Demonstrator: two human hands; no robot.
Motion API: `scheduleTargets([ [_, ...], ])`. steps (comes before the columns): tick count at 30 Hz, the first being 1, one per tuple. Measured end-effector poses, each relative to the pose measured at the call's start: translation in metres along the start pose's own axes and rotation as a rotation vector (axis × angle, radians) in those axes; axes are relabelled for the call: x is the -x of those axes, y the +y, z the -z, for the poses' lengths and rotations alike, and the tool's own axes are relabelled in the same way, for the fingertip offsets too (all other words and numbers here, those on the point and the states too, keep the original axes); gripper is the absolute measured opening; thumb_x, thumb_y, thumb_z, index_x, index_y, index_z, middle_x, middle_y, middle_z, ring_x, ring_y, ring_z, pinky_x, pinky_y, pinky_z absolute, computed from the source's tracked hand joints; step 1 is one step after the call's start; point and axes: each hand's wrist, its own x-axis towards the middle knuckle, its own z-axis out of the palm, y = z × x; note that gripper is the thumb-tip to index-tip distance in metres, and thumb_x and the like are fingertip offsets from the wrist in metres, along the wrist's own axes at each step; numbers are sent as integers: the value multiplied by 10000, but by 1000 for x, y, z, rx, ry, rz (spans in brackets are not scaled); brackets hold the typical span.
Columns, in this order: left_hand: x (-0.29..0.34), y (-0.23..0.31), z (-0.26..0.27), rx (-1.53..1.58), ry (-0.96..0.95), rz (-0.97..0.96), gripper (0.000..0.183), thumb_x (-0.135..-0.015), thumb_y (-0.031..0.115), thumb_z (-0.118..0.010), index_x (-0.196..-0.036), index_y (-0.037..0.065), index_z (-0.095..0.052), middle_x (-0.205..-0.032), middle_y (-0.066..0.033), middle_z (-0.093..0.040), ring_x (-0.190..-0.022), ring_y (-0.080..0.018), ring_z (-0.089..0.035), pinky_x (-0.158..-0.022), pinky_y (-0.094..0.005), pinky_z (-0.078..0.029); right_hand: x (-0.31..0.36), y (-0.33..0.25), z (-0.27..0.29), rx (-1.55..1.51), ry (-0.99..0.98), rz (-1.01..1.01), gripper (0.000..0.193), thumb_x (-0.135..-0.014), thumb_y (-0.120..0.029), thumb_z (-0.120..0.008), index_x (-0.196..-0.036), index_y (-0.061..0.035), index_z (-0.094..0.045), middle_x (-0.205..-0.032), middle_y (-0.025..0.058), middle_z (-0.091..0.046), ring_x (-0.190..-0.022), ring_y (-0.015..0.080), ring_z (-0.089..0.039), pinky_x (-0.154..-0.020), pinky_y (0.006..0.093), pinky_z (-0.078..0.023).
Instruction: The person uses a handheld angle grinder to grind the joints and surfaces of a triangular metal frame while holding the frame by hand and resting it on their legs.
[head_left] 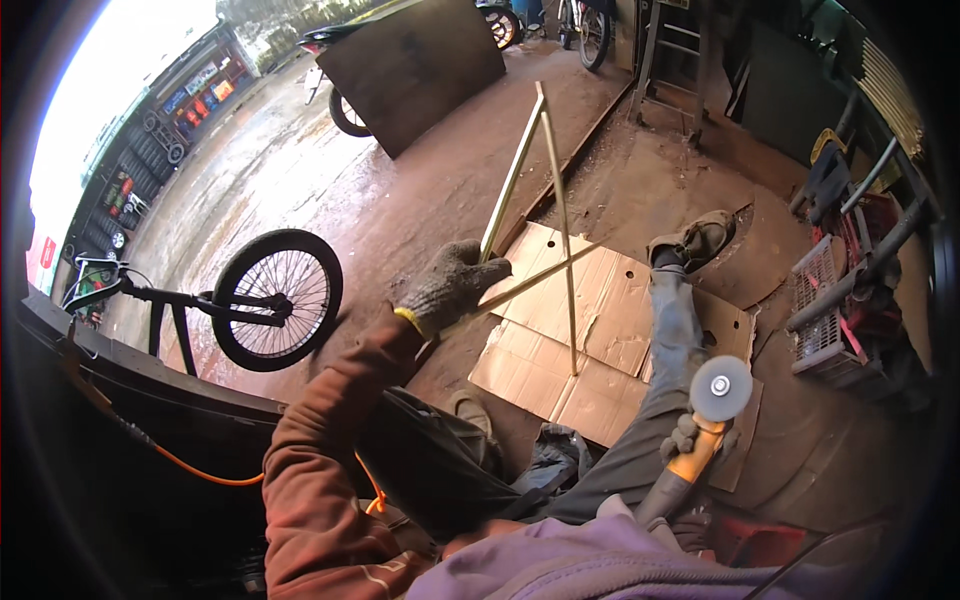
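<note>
My left hand (450, 282), in a grey knit glove with a yellow cuff, is closed round the lower end of a thin metal frame (513, 180). Its pale bars meet at a peak at the far end, and a cross bar (540, 276) runs between the two legs. The right leg of the frame reaches down over flattened cardboard (600, 313). In my right hand (690, 438), also gloved, is a yellow angle grinder (694, 458), held near my right thigh. Its round grey disc (721, 388) faces up, apart from the frame.
A bicycle wheel (278, 300) stands at left. Beyond the frame, a dark panel (415, 75) leans by a motorbike. A ladder (672, 65) stands at the back right, and a plastic crate (820, 300) among metal tubes at right. An orange cord (210, 478) runs at lower left.
</note>
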Motion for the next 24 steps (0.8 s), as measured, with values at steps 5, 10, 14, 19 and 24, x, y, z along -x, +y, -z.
scheduleTargets([
  [5,12,-15,1,202,-14,2,295,-992,288,-790,-1091,11,-771,-830,4,-672,-725,-102,-591,-652,-316,-492,-51,-4,-79,8,31,-10,825,-832,-457,-851,-1348,96,-522,-1001,190,-706,-910,388,-759,-809,528,-667],
  [10,11,-37,28,-122,-69,-61,311,-1010,240,-777,-1199,-7,-753,-909,1,-718,-732,-77,-612,-660,-286,-507,-98,-2,-110,256,71,-8,786,-857,-218,-845,-1502,43,-480,-1057,161,-712,-897,311,-765,-787,462,-683],
  [14,11,-28,8,215,141,149,337,-1023,334,-779,-1071,2,-798,-811,-17,-747,-716,-93,-640,-695,-301,-528,-134,12,-161,628,-10,107,719,-797,-5,-909,-1408,-14,-530,-1142,102,-715,-962,187,-743,-832,367,-656],
  [19,18,-20,-7,-8,359,24,481,-1075,472,-673,-990,20,-813,-763,-73,-755,-693,-142,-661,-665,-345,-504,-165,25,-171,885,-11,45,790,-748,-136,-1004,-1373,-26,-533,-1199,94,-711,-1076,167,-707,-960,341,-584],
  [24,32,-47,-3,-30,339,-51,465,-1103,411,-636,-991,-13,-793,-811,-112,-762,-784,-175,-699,-738,-358,-532,-191,28,-198,957,-41,109,795,-755,-154,-1006,-1384,-29,-536,-1260,110,-692,-1153,179,-688,-1018,370,-568],
])
